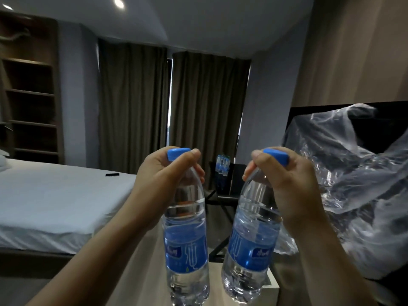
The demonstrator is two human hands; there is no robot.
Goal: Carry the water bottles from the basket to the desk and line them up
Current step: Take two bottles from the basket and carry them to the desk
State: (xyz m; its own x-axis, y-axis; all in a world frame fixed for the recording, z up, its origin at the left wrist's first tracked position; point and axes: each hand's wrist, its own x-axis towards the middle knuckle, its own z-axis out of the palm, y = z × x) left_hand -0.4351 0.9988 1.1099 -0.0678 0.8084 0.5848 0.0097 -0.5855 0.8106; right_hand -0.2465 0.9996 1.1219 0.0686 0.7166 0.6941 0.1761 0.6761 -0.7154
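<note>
We hold the left bottle (186, 239) and right bottle (249, 239) upright in mid-air, side by side. Left hand (161, 180) and right hand (287, 186): fingers curled round the necks. Far bench (223, 196) carries more bottles (222, 164), perhaps four; blurry.

A white bed (55, 206) bears a small dark object (112, 174), perhaps a remote.
</note>
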